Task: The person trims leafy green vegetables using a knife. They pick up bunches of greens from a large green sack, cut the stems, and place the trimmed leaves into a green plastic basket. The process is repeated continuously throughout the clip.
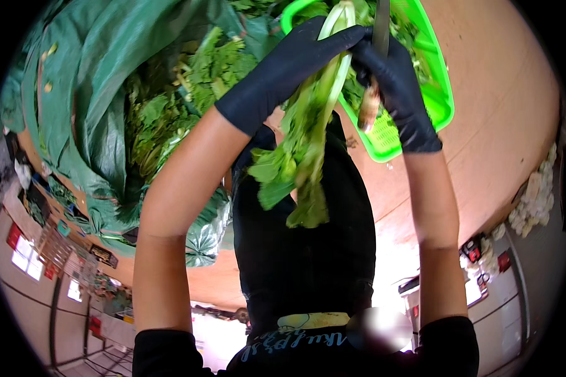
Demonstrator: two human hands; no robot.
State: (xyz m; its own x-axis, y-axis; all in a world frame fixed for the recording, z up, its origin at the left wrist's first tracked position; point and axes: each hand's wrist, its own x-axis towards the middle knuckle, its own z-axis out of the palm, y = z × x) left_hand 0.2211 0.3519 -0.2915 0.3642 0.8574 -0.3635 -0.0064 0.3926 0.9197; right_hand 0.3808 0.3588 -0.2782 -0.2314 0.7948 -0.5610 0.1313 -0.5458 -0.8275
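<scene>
Both of my hands wear black gloves. My left hand grips a leafy green vegetable near its pale stem end, and its leaves hang down in front of my dark clothes. My right hand is closed around a knife with a wooden handle; the blade points toward the top of the picture. The fingertips of both hands meet beside the stem. Below and beyond my right hand lies a bright green plastic basket holding leafy greens.
At the left, a large green woven plastic sack lies open with leafy greens inside. The floor spreads to the right of the basket. White clumps lie along the far right edge.
</scene>
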